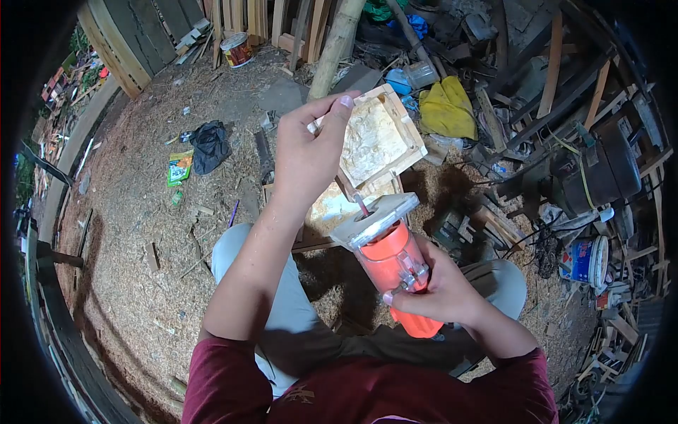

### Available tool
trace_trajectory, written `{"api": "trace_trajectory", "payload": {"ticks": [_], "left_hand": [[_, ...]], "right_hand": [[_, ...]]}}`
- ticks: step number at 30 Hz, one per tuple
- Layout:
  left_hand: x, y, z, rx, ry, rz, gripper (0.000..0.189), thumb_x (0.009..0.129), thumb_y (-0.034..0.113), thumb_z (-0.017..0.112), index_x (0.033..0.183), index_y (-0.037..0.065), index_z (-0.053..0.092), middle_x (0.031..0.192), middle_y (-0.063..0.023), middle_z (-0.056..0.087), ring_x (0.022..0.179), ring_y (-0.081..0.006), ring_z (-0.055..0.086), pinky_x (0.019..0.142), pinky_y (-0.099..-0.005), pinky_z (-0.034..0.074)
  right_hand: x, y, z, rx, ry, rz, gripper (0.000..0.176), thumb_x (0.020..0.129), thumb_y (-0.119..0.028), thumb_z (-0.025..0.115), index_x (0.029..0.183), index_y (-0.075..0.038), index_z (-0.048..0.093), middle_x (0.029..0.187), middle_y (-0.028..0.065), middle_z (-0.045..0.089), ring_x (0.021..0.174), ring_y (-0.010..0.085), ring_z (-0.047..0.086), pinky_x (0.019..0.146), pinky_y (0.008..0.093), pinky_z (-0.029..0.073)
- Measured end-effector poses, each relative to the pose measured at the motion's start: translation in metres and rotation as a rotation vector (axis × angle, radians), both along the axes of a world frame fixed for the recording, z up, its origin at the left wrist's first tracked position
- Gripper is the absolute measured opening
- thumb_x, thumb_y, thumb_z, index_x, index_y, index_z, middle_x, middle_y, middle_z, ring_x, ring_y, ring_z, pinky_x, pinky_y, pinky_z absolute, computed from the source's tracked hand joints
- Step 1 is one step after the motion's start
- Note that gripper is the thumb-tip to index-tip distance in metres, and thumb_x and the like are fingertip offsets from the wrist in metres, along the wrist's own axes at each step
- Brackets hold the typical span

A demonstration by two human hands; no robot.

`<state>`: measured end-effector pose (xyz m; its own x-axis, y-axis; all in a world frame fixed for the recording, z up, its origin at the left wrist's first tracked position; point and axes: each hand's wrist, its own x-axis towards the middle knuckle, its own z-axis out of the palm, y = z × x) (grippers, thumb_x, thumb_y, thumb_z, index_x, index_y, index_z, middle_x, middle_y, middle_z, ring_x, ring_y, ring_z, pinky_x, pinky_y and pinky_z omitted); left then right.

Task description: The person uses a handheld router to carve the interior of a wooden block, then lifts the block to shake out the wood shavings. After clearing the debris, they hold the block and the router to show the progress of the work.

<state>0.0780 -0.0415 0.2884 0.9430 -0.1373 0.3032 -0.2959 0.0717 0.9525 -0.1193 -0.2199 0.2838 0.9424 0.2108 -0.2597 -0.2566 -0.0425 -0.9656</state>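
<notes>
My left hand (314, 145) grips a square piece of pale wood (376, 138) by its upper left side, thumb along the edge. The wood is tilted up, and its face shows a raised border round a rough, hollowed middle. In my right hand (448, 286) is an orange trim router (392, 265), fingers wrapped round its body by the metal clamp. The router's flat base plate (381, 219) faces up toward the wood, with the bit (361, 205) sticking out close below the wood's lower edge. Under both lies a low wooden stand (332, 205), partly hidden.
Sawdust and shavings cover the ground (155, 254). A black plastic bag (210, 147) and a green packet (179, 168) lie to the left. A bamboo pole (335, 53) leans ahead. To the right are a yellow cloth (448, 108), scrap wood and a paint bucket (586, 260).
</notes>
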Motion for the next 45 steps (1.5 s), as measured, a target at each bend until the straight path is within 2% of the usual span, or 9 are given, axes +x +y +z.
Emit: {"api": "trace_trajectory", "payload": {"ticks": [1, 40, 45], "left_hand": [[0.000, 0.001, 0.000, 0.014, 0.008, -0.007, 0.032, 0.111, 0.023, 0.065, 0.125, -0.003, 0.079, 0.111, -0.0098, 0.080, 0.100, -0.0099, 0.071, 0.089, -0.0268, 0.057], [0.004, 0.003, -0.006, 0.038, -0.008, 0.009, 0.033, 0.112, 0.022, 0.063, 0.127, -0.003, 0.078, 0.110, -0.0091, 0.079, 0.099, -0.0093, 0.071, 0.087, -0.0253, 0.057], [0.005, 0.002, -0.008, 0.017, 0.002, 0.040, 0.032, 0.110, 0.027, 0.066, 0.121, 0.002, 0.082, 0.100, -0.0094, 0.081, 0.095, -0.0091, 0.068, 0.087, -0.0289, 0.055]], "right_hand": [[0.000, 0.000, 0.000, 0.000, -0.004, 0.000, 0.070, 0.085, -0.010, 0.089, 0.143, 0.000, 0.051, 0.122, 0.0038, 0.064, 0.110, 0.0098, 0.062, 0.098, 0.0322, 0.054], [0.001, -0.001, -0.004, -0.041, -0.032, 0.038, 0.066, 0.086, -0.010, 0.089, 0.140, 0.000, 0.053, 0.123, 0.0049, 0.065, 0.111, 0.0105, 0.062, 0.100, 0.0330, 0.053], [-0.001, 0.000, -0.002, -0.004, -0.002, 0.022, 0.067, 0.086, -0.010, 0.089, 0.141, 0.000, 0.052, 0.125, 0.0051, 0.064, 0.112, 0.0109, 0.062, 0.100, 0.0332, 0.053]]}}
